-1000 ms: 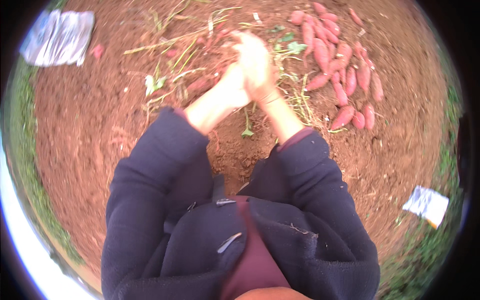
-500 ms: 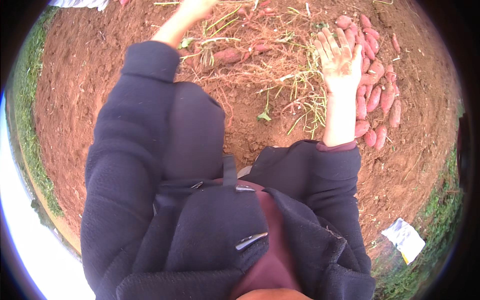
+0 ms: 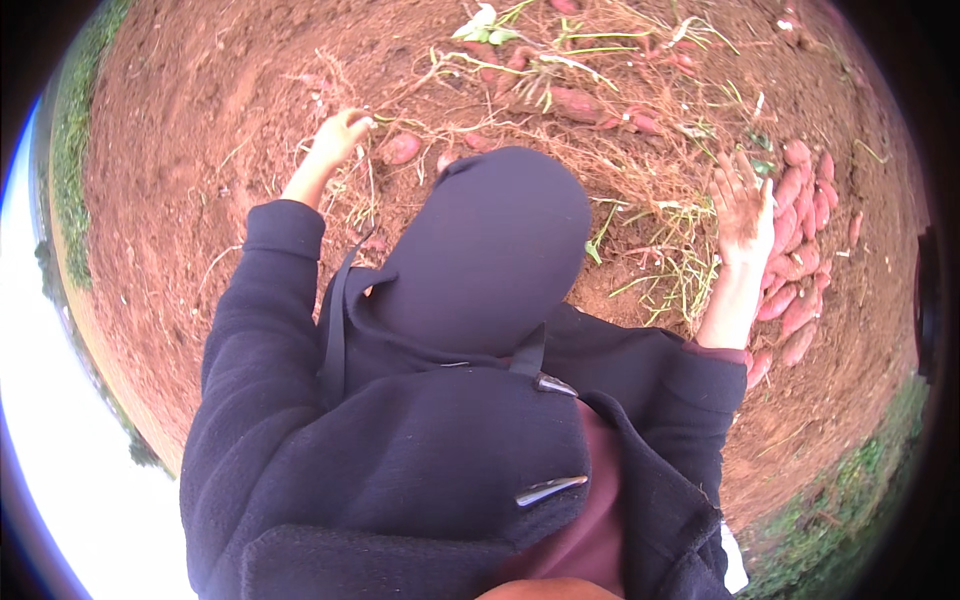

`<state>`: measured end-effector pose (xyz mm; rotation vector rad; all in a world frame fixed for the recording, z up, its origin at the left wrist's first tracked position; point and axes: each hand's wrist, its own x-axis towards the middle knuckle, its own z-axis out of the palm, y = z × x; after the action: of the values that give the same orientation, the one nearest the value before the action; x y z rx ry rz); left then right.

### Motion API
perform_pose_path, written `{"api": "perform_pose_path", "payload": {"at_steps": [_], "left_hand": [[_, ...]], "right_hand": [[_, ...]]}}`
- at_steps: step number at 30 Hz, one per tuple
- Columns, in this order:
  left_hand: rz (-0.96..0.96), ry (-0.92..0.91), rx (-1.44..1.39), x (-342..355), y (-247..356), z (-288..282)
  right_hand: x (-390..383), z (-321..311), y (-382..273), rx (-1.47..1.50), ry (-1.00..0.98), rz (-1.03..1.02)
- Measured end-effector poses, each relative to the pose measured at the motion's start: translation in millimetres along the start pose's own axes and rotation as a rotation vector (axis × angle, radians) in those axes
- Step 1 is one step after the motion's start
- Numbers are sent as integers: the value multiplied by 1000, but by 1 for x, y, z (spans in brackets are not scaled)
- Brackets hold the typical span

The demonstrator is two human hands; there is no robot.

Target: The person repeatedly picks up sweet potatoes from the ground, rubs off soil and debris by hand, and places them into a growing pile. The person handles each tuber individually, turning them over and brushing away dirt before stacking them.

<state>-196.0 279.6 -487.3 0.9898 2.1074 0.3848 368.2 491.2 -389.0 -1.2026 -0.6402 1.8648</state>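
My left hand (image 3: pixel 337 139) is at the upper left among thin roots, its fingers curled together at a pale stem or root; what they grip is too small to make out. A loose sweet potato (image 3: pixel 401 149) lies just right of it. Palm up and fingers spread, my right hand (image 3: pixel 742 208) is empty beside a heap of reddish sweet potatoes (image 3: pixel 800 260). Between the hands, tangled roots (image 3: pixel 640 165), green stems (image 3: pixel 668 268) and several more sweet potatoes (image 3: pixel 578 103) lie on red-brown soil.
My dark-clothed raised knee (image 3: pixel 495 245) takes up the middle. Red soil (image 3: pixel 170 180) surrounds me, with grassy verges (image 3: pixel 75 170) at both rims. A pale sheet (image 3: pixel 732 560) shows partly behind my sleeve at the lower right.
My hands, together a second ago, are now wide apart; the left has gone leftward and its fingers have curled. The view has shifted, and my knee now stands larger in the middle.
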Motion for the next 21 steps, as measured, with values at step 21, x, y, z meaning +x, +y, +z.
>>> {"api": "perform_pose_path", "payload": {"at_steps": [21], "left_hand": [[67,-214,-435,-8,58,25]], "right_hand": [[-3,21,15,-237,19,74]]}}
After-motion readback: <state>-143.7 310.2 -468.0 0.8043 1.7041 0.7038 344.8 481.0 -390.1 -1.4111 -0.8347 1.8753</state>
